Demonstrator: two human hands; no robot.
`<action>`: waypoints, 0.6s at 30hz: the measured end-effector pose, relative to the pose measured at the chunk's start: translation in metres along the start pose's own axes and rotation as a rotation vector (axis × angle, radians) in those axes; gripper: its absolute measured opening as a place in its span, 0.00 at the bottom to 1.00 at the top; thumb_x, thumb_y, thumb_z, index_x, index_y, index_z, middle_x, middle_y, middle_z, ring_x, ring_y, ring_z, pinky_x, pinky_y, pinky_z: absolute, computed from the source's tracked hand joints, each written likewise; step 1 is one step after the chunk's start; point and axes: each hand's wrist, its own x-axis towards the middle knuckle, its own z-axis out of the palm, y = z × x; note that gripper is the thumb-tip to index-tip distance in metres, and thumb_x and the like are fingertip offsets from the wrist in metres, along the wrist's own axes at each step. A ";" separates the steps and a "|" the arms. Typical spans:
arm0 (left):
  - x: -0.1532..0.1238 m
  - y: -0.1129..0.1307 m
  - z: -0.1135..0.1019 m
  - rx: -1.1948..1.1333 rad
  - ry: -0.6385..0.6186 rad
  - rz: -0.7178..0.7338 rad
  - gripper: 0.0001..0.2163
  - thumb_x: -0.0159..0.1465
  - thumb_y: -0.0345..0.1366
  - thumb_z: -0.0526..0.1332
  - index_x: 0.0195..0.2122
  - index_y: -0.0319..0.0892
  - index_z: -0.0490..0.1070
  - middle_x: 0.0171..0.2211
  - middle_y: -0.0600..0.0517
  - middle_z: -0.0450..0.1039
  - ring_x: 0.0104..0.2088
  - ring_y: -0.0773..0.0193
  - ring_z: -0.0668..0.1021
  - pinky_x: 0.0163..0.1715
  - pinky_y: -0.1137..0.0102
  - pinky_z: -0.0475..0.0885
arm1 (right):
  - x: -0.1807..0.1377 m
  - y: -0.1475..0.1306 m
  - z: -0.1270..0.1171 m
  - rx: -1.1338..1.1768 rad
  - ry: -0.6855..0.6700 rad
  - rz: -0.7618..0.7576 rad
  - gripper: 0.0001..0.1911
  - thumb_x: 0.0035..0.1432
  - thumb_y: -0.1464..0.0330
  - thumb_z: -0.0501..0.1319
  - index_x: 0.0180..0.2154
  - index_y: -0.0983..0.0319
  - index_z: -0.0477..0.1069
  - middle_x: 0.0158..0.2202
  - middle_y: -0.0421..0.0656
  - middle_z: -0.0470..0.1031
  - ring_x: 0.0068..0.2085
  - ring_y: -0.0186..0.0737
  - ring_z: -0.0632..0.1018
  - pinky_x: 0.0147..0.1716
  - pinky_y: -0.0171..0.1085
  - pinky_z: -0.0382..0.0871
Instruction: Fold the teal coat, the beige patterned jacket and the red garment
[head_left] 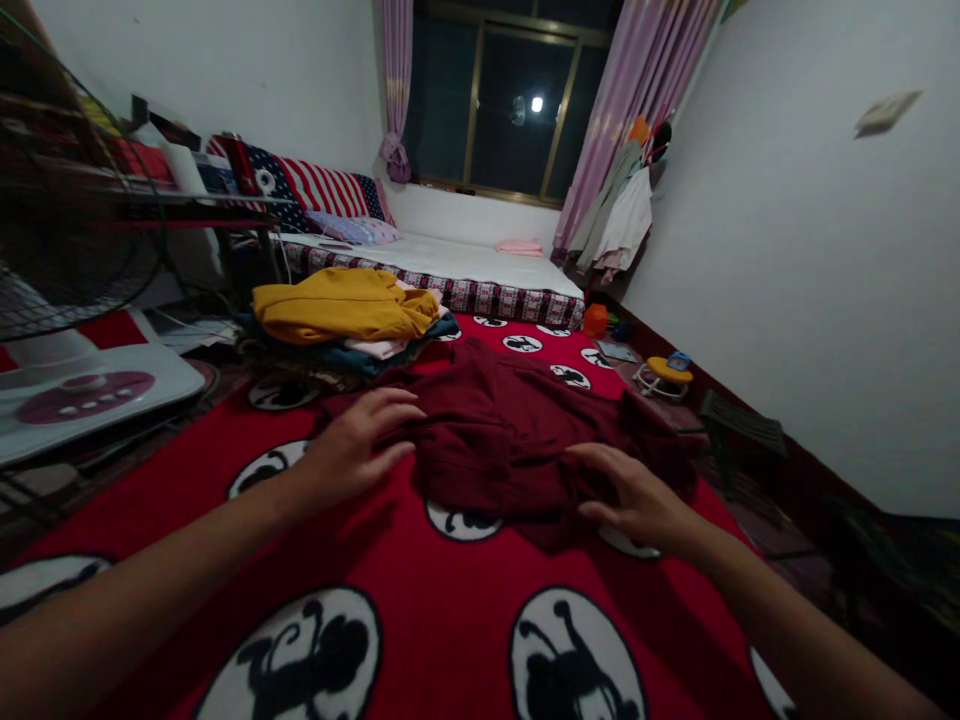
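Observation:
A dark maroon garment (517, 430) lies crumpled on a red blanket (420, 600) printed with black-and-white cartoon circles. My left hand (360, 445) rests on the garment's left edge, fingers stretched out and flat. My right hand (634, 495) lies on its right front edge, fingers extended and slightly curled over the cloth. Neither hand grips a fold that I can see.
A pile of clothes topped by a yellow garment (345, 305) sits behind the maroon one. A fan (67, 250) stands at the left. Further back are a low mattress (450, 265), a window with pink curtains, hanging clothes (619, 215) and a small yellow stool (664, 375).

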 end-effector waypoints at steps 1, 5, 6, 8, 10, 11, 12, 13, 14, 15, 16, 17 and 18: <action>0.005 0.014 0.012 -0.010 -0.123 0.098 0.20 0.61 0.37 0.60 0.56 0.52 0.65 0.61 0.50 0.61 0.60 0.55 0.65 0.60 0.62 0.61 | 0.001 -0.009 0.003 0.047 -0.128 -0.043 0.37 0.47 0.67 0.65 0.60 0.54 0.63 0.60 0.46 0.66 0.59 0.50 0.68 0.58 0.47 0.62; 0.022 0.035 0.053 0.064 -0.344 0.277 0.36 0.56 0.35 0.67 0.64 0.59 0.55 0.66 0.51 0.53 0.62 0.49 0.61 0.59 0.55 0.59 | 0.002 -0.015 0.011 0.107 -0.276 -0.046 0.37 0.43 0.73 0.65 0.58 0.53 0.66 0.64 0.44 0.61 0.62 0.49 0.65 0.58 0.46 0.61; 0.026 0.032 0.061 0.070 -0.357 0.260 0.34 0.56 0.35 0.67 0.63 0.59 0.57 0.63 0.50 0.59 0.59 0.50 0.65 0.57 0.57 0.62 | 0.002 -0.011 0.014 0.121 -0.251 -0.037 0.33 0.44 0.75 0.62 0.54 0.54 0.69 0.63 0.44 0.63 0.61 0.48 0.67 0.58 0.46 0.62; 0.032 0.023 0.071 0.035 -0.358 0.189 0.25 0.58 0.35 0.64 0.57 0.56 0.67 0.52 0.49 0.70 0.51 0.54 0.72 0.50 0.63 0.67 | 0.001 -0.003 0.019 0.146 -0.162 -0.023 0.27 0.44 0.78 0.57 0.47 0.56 0.74 0.59 0.44 0.68 0.58 0.46 0.69 0.57 0.45 0.63; 0.038 0.015 0.073 -0.099 -0.327 0.099 0.13 0.60 0.35 0.61 0.45 0.49 0.76 0.41 0.49 0.74 0.42 0.59 0.75 0.43 0.68 0.69 | 0.000 0.000 0.021 0.187 -0.059 0.017 0.26 0.43 0.79 0.54 0.44 0.58 0.74 0.54 0.44 0.73 0.55 0.46 0.72 0.55 0.45 0.65; 0.041 0.013 0.069 -0.201 -0.281 0.039 0.09 0.60 0.35 0.60 0.40 0.46 0.78 0.37 0.49 0.74 0.39 0.61 0.76 0.40 0.70 0.70 | 0.000 -0.001 0.018 0.231 -0.014 0.050 0.25 0.43 0.78 0.54 0.45 0.58 0.74 0.51 0.44 0.75 0.53 0.46 0.74 0.53 0.45 0.66; 0.043 0.013 0.062 -0.314 -0.217 -0.034 0.08 0.60 0.37 0.59 0.35 0.43 0.78 0.35 0.49 0.74 0.37 0.62 0.76 0.39 0.70 0.70 | 0.000 -0.003 0.013 0.293 0.029 0.086 0.25 0.44 0.77 0.54 0.45 0.59 0.73 0.49 0.44 0.76 0.51 0.47 0.75 0.52 0.44 0.68; 0.043 0.014 0.052 -0.431 -0.138 -0.118 0.10 0.59 0.40 0.60 0.33 0.41 0.78 0.33 0.49 0.74 0.35 0.62 0.76 0.37 0.70 0.71 | -0.001 -0.005 0.005 0.368 0.083 0.121 0.24 0.46 0.76 0.54 0.46 0.60 0.73 0.48 0.45 0.77 0.49 0.47 0.76 0.50 0.43 0.69; 0.043 0.016 0.038 -0.544 -0.053 -0.210 0.12 0.58 0.43 0.61 0.32 0.39 0.77 0.32 0.49 0.75 0.34 0.62 0.76 0.37 0.69 0.71 | -0.002 -0.009 -0.005 0.446 0.145 0.152 0.22 0.47 0.75 0.55 0.46 0.60 0.72 0.48 0.45 0.77 0.48 0.47 0.77 0.49 0.43 0.69; 0.041 0.018 0.022 -0.642 0.031 -0.310 0.15 0.56 0.47 0.63 0.32 0.38 0.76 0.31 0.48 0.75 0.33 0.61 0.77 0.36 0.68 0.72 | -0.005 -0.012 -0.017 0.515 0.215 0.176 0.21 0.48 0.73 0.57 0.45 0.60 0.72 0.48 0.45 0.77 0.49 0.48 0.76 0.49 0.43 0.70; 0.037 0.021 0.004 -0.724 0.104 -0.403 0.18 0.53 0.50 0.64 0.32 0.38 0.75 0.31 0.49 0.75 0.32 0.60 0.77 0.36 0.67 0.73 | -0.008 -0.014 -0.028 0.568 0.284 0.193 0.19 0.48 0.72 0.58 0.44 0.59 0.72 0.49 0.45 0.76 0.50 0.49 0.76 0.50 0.44 0.69; 0.030 0.022 -0.014 -0.788 0.161 -0.494 0.20 0.51 0.52 0.65 0.35 0.39 0.75 0.30 0.49 0.76 0.31 0.60 0.77 0.35 0.66 0.74 | -0.014 -0.016 -0.039 0.605 0.340 0.206 0.18 0.47 0.71 0.60 0.43 0.58 0.73 0.50 0.45 0.76 0.51 0.50 0.75 0.52 0.45 0.68; 0.022 0.022 -0.030 -0.804 0.211 -0.572 0.21 0.50 0.52 0.65 0.37 0.41 0.74 0.28 0.50 0.76 0.30 0.59 0.78 0.33 0.66 0.75 | -0.021 -0.018 -0.048 0.628 0.366 0.217 0.16 0.47 0.70 0.62 0.41 0.57 0.73 0.50 0.45 0.76 0.52 0.51 0.75 0.52 0.46 0.68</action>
